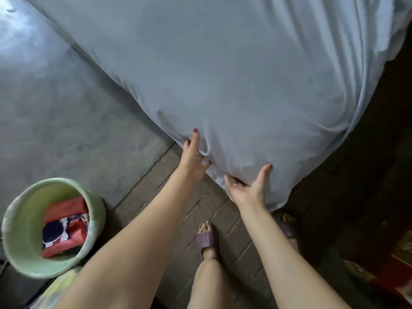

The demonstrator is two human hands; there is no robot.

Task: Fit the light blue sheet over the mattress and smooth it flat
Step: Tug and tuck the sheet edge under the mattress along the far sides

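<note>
Light blue sheet (223,74) already covers our mattress corner; our left hand (192,157) and right hand (247,188) grip its hem, tucking under. Ripples at right still need smoothing.

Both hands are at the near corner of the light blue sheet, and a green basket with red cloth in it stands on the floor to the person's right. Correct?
Not quite. The head view shows the basket on the person's left, not the right. The rest holds: left hand and right hand are at the near corner of the sheet, and red cloth lies in the basket.
</note>
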